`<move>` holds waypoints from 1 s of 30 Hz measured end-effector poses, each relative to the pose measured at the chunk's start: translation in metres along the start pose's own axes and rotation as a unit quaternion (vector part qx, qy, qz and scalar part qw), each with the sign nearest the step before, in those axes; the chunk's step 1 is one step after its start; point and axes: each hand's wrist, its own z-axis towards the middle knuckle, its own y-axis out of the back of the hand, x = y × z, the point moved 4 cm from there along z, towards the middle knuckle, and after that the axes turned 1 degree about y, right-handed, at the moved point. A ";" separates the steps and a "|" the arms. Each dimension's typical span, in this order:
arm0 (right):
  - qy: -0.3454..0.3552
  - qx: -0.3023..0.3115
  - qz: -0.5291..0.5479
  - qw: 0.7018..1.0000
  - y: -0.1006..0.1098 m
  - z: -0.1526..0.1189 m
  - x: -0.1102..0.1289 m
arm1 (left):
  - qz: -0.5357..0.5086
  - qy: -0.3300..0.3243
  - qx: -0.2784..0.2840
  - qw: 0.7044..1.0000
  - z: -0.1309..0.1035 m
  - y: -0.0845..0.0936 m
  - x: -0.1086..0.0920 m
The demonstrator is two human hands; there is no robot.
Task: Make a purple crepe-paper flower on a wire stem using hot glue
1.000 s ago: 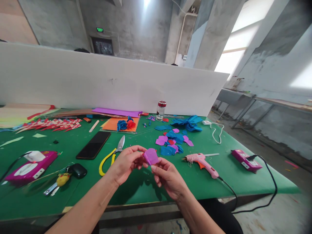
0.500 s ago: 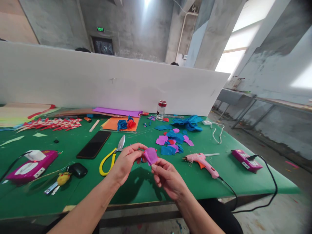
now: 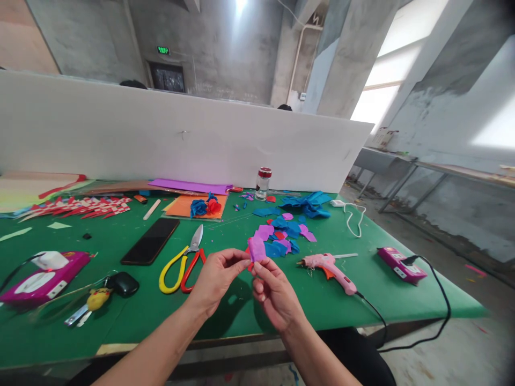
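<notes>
Left hand (image 3: 221,276) and right hand (image 3: 277,295) both pinch the purple piece (image 3: 257,250) above the table (image 3: 402,305); blue and red flowers (image 3: 206,207) sit formed behind; loose pieces (image 3: 290,228) remain unused.

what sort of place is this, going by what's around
Most likely a craft workroom, perhaps in a public building: a pink glue gun and cut coloured pieces lie on the green table, and a lit exit sign is on the far wall.

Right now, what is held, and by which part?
A purple piece, pinched at its lower edge by the right hand; the left hand is at its lower left, contact unclear.
</notes>
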 end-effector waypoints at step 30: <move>-0.052 -0.004 0.071 0.996 -0.009 -0.008 -0.005 | -0.150 0.058 0.024 0.987 0.001 -0.009 0.018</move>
